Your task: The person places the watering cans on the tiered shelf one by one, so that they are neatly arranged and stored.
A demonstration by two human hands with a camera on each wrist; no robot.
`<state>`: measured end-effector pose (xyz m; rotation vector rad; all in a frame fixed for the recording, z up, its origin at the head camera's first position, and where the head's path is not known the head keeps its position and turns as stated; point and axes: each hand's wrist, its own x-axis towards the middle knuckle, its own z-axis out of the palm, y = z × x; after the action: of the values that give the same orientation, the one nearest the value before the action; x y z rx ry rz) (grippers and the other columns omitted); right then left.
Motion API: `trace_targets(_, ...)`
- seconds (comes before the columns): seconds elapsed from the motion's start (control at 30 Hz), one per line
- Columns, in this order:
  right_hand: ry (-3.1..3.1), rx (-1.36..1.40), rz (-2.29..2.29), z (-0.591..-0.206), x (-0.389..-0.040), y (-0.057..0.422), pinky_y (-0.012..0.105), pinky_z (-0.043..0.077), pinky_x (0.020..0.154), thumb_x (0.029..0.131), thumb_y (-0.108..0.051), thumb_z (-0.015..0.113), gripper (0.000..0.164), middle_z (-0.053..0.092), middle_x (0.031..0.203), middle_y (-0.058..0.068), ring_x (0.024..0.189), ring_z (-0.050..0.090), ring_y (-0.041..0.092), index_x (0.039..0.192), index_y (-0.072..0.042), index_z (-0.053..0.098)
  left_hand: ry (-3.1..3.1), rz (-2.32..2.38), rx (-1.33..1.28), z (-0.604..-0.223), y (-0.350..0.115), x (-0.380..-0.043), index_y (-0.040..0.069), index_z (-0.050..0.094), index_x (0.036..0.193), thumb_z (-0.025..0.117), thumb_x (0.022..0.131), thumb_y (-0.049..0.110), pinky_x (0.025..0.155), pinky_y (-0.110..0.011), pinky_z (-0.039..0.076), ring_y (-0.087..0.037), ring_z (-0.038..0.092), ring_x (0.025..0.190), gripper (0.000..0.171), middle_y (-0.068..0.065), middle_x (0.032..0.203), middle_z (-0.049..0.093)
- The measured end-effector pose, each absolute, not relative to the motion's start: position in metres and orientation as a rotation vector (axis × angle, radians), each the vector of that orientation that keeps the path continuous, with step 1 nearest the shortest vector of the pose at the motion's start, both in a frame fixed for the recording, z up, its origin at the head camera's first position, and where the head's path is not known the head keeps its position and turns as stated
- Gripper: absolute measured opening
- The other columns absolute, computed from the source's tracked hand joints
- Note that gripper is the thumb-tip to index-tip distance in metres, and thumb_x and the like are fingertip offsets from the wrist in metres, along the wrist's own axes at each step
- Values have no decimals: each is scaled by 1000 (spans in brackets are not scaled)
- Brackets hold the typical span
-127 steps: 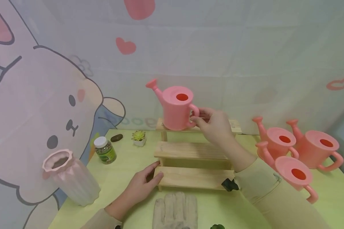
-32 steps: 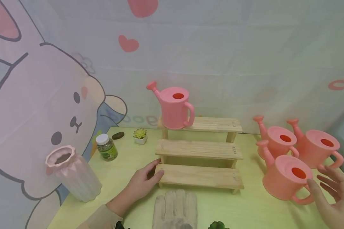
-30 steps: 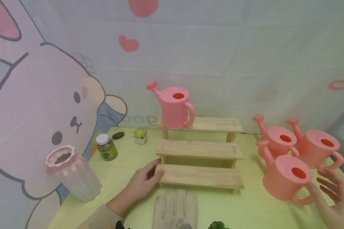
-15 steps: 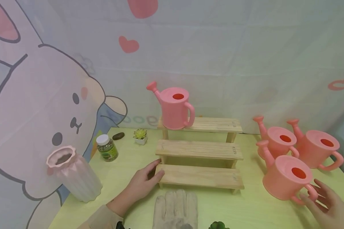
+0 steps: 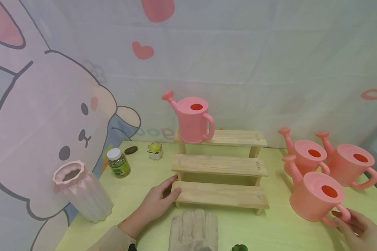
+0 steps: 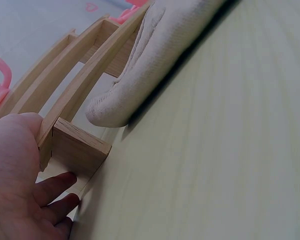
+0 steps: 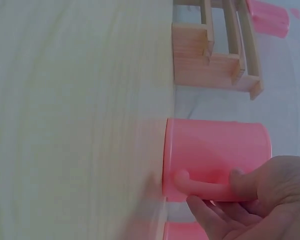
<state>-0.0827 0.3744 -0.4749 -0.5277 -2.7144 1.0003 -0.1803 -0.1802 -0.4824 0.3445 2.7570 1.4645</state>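
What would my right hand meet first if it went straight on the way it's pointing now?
Most likely the body of the front watering can: your right hand holds its handle, and the body lies just beyond. How close, the pictures don't make clear.

Smooth pink plastic with a soft sheen is seen in the watering cans, while bare, unvarnished-looking wood with visible grain is shown in the three-tier stand. The worktop is surfaced in a smooth, matt, wood-grained finish. A textured knit is displayed by the cloth glove. Vertical ribs are moulded into the lightly glossy vase. A smooth white lid is fitted to the transparent jar, whose plastic or glass cannot be distinguished. The backdrop is formed of creased, matt printed cloth.
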Motion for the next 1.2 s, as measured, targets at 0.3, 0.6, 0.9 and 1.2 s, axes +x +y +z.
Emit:
trace_targets(0.3,-2622,-600,1030,-478,-84,369,5,46,54,102,-30,62,45,78,90,10,62,46,-26,126,8,62,2749,1461,333,-483,-180,-181,30,51,151,62,98,55,120,-44,41,-18,49,144,59,-1,154,53)
trace_targets(0.6,-2196,-373,1445,-460,-81,354,3,52,60,97,2,64,23,63,78,-33,69,63,-18,99,-19,73,2742,1471,336,-483,-180,-181,31,51,150,62,98,55,120,-44,42,-18,49,144,59,-1,154,52)
trace_targets(0.9,-1937,97,1531,-422,-96,343,7,56,69,93,18,58,39,75,91,-19,77,72,-9,109,-13,74,2745,1475,332,-482,-180,-180,31,52,150,63,98,55,120,-45,42,-18,50,144,58,-1,154,53)
trace_targets(1.2,-2007,238,1404,-374,-114,328,8,56,72,90,22,59,39,72,102,-18,84,72,-9,120,-1,70,2760,1469,340,-484,-181,-181,30,52,150,62,98,56,118,-45,43,-19,51,142,59,-2,153,54)
